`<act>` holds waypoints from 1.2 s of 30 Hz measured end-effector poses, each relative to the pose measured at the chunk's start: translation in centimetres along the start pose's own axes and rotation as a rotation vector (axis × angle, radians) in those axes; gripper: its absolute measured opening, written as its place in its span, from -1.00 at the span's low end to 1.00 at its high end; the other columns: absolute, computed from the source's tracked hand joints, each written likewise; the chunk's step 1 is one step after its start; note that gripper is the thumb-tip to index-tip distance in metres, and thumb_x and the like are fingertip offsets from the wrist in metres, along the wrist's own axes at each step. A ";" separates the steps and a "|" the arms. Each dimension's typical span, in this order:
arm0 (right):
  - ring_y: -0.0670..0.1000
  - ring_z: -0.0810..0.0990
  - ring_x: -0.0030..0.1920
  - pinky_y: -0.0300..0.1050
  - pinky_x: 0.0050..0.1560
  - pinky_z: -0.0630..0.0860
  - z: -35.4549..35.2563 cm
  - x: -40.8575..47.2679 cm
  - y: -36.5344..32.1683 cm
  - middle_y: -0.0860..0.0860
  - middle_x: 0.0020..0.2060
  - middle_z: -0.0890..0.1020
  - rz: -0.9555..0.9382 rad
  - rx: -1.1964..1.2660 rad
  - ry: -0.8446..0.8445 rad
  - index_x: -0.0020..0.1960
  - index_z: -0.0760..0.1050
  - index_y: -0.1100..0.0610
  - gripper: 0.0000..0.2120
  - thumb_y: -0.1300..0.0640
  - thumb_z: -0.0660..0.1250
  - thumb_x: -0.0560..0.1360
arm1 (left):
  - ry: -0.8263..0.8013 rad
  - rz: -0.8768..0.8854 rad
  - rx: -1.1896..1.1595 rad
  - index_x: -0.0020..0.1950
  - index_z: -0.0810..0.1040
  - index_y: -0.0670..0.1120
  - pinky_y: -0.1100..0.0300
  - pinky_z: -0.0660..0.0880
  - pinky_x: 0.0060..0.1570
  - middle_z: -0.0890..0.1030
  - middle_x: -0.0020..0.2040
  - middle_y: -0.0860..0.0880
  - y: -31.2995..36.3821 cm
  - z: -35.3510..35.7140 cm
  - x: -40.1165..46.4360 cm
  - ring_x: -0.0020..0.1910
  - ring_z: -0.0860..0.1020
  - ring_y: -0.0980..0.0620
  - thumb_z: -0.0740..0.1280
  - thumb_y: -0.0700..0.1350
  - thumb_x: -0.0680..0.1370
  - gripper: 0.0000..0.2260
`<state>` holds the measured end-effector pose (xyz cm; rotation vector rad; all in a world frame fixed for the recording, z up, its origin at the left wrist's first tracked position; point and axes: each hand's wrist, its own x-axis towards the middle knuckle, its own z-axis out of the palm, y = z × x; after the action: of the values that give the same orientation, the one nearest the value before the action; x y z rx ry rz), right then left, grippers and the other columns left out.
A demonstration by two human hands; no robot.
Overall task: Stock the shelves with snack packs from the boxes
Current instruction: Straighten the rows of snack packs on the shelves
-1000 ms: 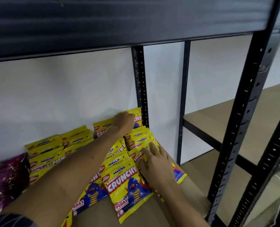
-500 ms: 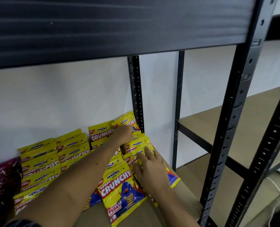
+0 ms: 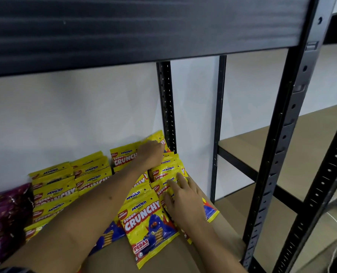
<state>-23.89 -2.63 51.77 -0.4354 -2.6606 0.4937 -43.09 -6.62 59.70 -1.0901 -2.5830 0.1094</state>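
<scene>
Purple snack packs (image 3: pixel 3 219) lie heaped at the 9 o'clock edge of the view, on the shelf board (image 3: pixel 112 259), touching the first yellow row. Beside them, toward 10 o'clock, yellow Crunchy packs (image 3: pixel 55 191) stand in overlapping rows that lean back toward the white wall (image 3: pixel 71 117). No box is visible.

The left hand (image 3: pixel 150 154) reaches in across the rows to the rearmost packs, just short of the rear black upright (image 3: pixel 166 107) at 12 o'clock. Its fingers curl over the top edge of the rearmost yellow pack (image 3: pixel 157 137); whether they pinch it cannot be told, as the fingertips are hidden. A front yellow pack (image 3: pixel 146 227) lies flat at centre, face up, its lower edge toward 6 o'clock on bare board.

The right hand (image 3: pixel 185 201) rests with fingers straight and spread, pressing flat on the right-hand yellow stack (image 3: pixel 168 172); a pack corner (image 3: pixel 211 211) shows from under the palm at 3 o'clock. The two hands are apart, the left behind the right.

Bare board lies in front of the packs toward 6 o'clock and to the right of the stack. The upper shelf's dark edge (image 3: pixel 144 30) overhangs the whole bay. At 3 o'clock the front upright (image 3: pixel 282 146) bounds the bay; beyond it the neighbouring shelf boards (image 3: pixel 301 146) show bare surface
</scene>
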 end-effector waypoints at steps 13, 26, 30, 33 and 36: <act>0.09 0.23 0.48 0.18 0.44 0.25 0.7 0.2 -0.9 -0.03 0.47 0.28 -0.020 0.017 -0.030 0.41 0.34 -0.09 -0.52 -0.26 0.06 0.57 | 0.013 -0.053 -0.153 0.29 0.44 -0.08 0.02 0.47 -0.02 0.55 0.19 -0.13 -1.6 -0.3 -1.3 0.13 0.53 -0.17 0.28 -0.20 0.56 -0.70; 0.12 0.29 0.41 0.18 0.34 0.34 0.8 3.4 -0.1 -0.01 0.40 0.34 0.001 -0.025 -0.015 0.38 0.37 -0.06 -0.58 -0.20 0.10 0.60 | 0.233 -0.153 0.045 0.12 0.47 -0.18 0.03 0.47 -0.10 0.57 0.00 -0.15 -1.3 -1.6 -1.1 0.00 0.56 -0.16 0.23 -0.36 0.50 -0.77; 0.13 0.29 0.40 0.18 0.33 0.34 1.0 4.0 -0.3 0.00 0.40 0.35 -0.008 -0.022 -0.009 0.38 0.38 -0.05 -0.58 -0.20 0.12 0.60 | 0.210 -0.097 0.112 0.18 0.45 -0.16 0.05 0.48 -0.10 0.56 0.02 -0.14 -1.4 -2.0 -0.6 0.01 0.57 -0.16 0.24 -0.37 0.49 -0.71; 0.13 0.27 0.42 0.18 0.35 0.32 1.3 4.4 -1.0 0.00 0.42 0.33 -0.018 -0.016 -0.014 0.39 0.38 -0.05 -0.58 -0.20 0.10 0.61 | 0.234 -0.052 0.162 0.24 0.43 -0.13 0.04 0.48 -0.08 0.57 0.00 -0.13 -2.3 -1.8 -0.3 0.01 0.57 -0.15 0.27 -0.37 0.48 -0.64; 0.13 0.27 0.43 0.16 0.36 0.31 1.6 4.4 -1.1 0.00 0.43 0.33 -0.003 -0.027 -0.006 0.39 0.37 -0.04 -0.58 -0.19 0.08 0.62 | 0.236 -0.021 0.214 0.23 0.44 -0.12 0.05 0.46 -0.08 0.56 0.01 -0.13 -2.2 -1.6 -0.1 0.02 0.54 -0.14 0.29 -0.34 0.45 -0.63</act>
<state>-28.66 -2.43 52.24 -0.4387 -2.6763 0.4595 -43.97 -8.30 61.57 -0.9375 -2.3115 0.2321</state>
